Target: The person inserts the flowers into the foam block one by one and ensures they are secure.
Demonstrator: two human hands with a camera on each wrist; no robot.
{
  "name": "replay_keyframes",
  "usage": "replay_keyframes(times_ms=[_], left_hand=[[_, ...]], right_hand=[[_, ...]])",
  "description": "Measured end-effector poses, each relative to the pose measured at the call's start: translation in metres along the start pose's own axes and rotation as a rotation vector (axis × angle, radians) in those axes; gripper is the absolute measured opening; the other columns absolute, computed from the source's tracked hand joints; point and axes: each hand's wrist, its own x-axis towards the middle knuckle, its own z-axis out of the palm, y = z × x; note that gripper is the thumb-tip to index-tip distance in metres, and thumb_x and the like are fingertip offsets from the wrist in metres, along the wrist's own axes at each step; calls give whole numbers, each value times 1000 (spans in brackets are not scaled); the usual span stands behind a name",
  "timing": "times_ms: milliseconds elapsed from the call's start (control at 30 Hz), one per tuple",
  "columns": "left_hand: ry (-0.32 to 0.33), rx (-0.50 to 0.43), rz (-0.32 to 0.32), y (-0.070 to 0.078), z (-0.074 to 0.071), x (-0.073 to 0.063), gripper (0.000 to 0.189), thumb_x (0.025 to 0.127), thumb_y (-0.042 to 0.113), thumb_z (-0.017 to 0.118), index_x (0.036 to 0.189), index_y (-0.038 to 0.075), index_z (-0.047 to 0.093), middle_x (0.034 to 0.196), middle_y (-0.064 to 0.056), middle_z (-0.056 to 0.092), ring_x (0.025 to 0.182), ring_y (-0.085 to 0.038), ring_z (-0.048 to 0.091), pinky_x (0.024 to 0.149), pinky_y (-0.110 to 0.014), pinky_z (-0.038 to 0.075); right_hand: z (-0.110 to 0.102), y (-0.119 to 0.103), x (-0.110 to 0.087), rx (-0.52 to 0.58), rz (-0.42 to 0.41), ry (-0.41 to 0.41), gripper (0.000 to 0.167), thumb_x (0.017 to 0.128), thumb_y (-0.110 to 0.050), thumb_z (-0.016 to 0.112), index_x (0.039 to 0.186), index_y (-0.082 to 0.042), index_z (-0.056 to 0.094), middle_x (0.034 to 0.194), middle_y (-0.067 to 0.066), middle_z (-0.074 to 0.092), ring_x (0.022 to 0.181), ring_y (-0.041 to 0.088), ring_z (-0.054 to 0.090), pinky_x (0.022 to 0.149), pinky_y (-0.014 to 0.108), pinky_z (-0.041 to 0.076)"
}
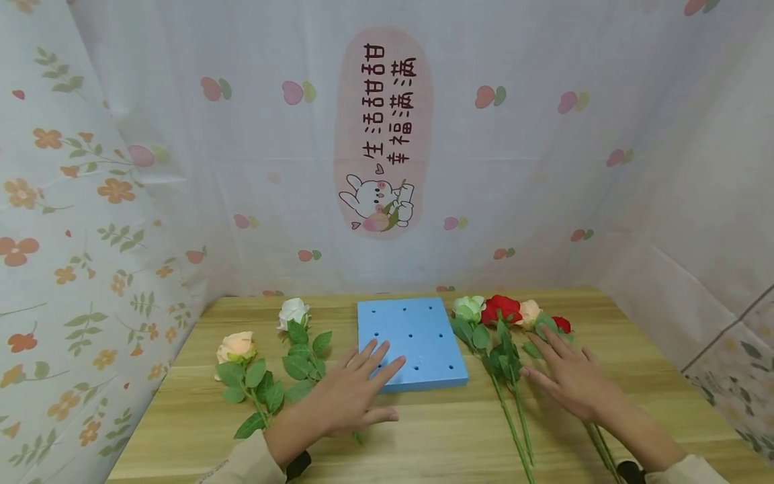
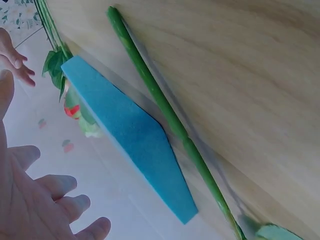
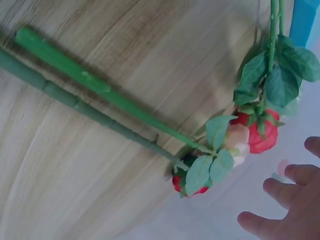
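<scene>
The blue nine-hole block (image 1: 423, 351) lies just beyond the left hand (image 1: 347, 398), whose fingers are spread before its near left corner, holding nothing. No stem stands in any hole that shows, so the work looks barely begun, with all six roses lying loose. Beyond and to the left of that hand lies a white rose (image 1: 293, 314), with a peach rose (image 1: 236, 346) farther left. The right hand (image 1: 574, 381), likewise spread and gripping nothing, has a pale green rose (image 1: 468, 308), a red rose (image 1: 501, 308), a second peach rose (image 1: 528, 312) and a second red rose (image 1: 562, 324) beyond its fingers. Under both hands is the wood-grain table (image 1: 441, 430); past them hangs a printed curtain (image 1: 272, 148).
</scene>
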Motion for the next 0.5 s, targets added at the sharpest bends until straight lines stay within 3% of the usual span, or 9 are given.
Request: replay_keyframes(times_ms=[133,233,367,500], left_hand=[[-28,-16,-33,3,0,3,79,94,65,43,158,25,16,160,-14,24,146,-34,23,110,-52,33],[-33,-63,-97,2,2,4,82,93,63,47,157,22,18,159,-18,24,144,-38,25,109,-53,33],[-47,-196,-240,0,6,6,87,91,61,54,157,18,18,158,-23,21,144,-43,23,108,-57,33],[-37,-394,-405,-1,9,10,94,88,59,62,157,14,17,156,-29,19,142,-47,22,106,-62,31]], right_hand=[[-1,3,-1,12,19,-2,74,98,-56,45,150,-4,36,154,26,29,130,51,40,92,76,29],[-2,6,-1,58,46,0,73,99,-54,44,150,-2,35,153,29,28,127,55,42,92,73,32],[-4,13,2,231,115,-38,77,101,-53,41,151,4,26,152,36,23,129,60,32,94,73,30],[-10,21,5,424,217,-83,81,102,-54,34,151,10,20,149,41,21,128,64,28,93,74,30]])
